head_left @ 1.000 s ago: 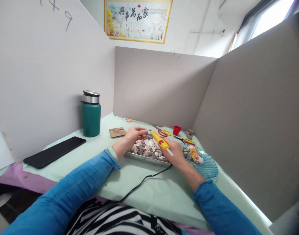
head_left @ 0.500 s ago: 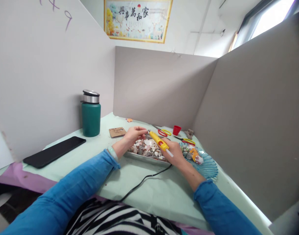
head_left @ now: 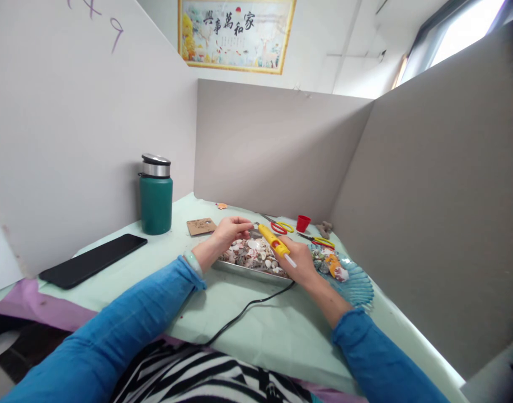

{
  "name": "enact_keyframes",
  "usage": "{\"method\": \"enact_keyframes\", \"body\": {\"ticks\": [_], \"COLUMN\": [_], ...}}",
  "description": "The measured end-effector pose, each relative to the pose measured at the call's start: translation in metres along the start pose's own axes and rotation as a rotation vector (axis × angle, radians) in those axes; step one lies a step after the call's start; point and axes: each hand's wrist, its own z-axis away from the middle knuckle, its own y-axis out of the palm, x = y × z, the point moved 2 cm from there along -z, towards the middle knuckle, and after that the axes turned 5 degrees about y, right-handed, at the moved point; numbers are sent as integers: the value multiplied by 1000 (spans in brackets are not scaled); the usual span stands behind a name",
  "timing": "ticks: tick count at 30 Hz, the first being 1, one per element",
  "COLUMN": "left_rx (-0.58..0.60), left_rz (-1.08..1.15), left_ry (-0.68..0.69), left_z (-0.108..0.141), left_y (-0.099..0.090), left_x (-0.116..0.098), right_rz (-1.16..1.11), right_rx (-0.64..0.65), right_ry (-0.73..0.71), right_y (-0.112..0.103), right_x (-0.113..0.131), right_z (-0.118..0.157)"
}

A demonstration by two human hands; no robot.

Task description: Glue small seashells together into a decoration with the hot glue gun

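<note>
My right hand (head_left: 297, 258) is wrapped round a yellow hot glue gun (head_left: 273, 239), with a whitish glue stick (head_left: 290, 261) poking from its back end. The gun's nozzle points up and left, close to the fingertips of my left hand (head_left: 235, 230). Those fingers are pinched together; whatever they hold is too small to make out. Below both hands lies a metal tray (head_left: 250, 274) filled with seashells (head_left: 256, 254). A black cord (head_left: 248, 307) runs from beside the tray toward the table's front edge.
At the right is a blue shell-shaped dish (head_left: 357, 285) with colourful shell pieces. Behind stand a red cup (head_left: 303, 223) and two pairs of scissors (head_left: 281, 227) (head_left: 319, 242). A brown card (head_left: 201, 226), green flask (head_left: 156, 201) and black phone (head_left: 94, 260) lie leftward. Grey panels (head_left: 277, 145) enclose the table.
The glue gun's nozzle has shifted very slightly to the right, away from my left fingertips. Both hands otherwise keep nearly the same position.
</note>
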Motion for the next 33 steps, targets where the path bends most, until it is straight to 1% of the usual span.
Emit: {"method": "enact_keyframes", "body": {"ticks": [7,16,23,28,33], "left_rx": [-13,-12,-23,-5,-17], "left_rz": [-7,-1,-4,-10,-15], "left_ry": [-13,-3,-6,8,15], "left_z": [0,-1,3,0,-2], "left_y": [0,0,2,0,-2], "left_x": [0,1,-4,0,2], "right_rz": [-9,24,7,-3,-8], "right_rx": [34,17,33,34,46], "right_ry": [-46,13,-26,-50,-49], "right_y": [-1,-1,-1,-1,-2], "right_x": [3,2,2,2,3], "right_z": [0,-1,0,0,0]}}
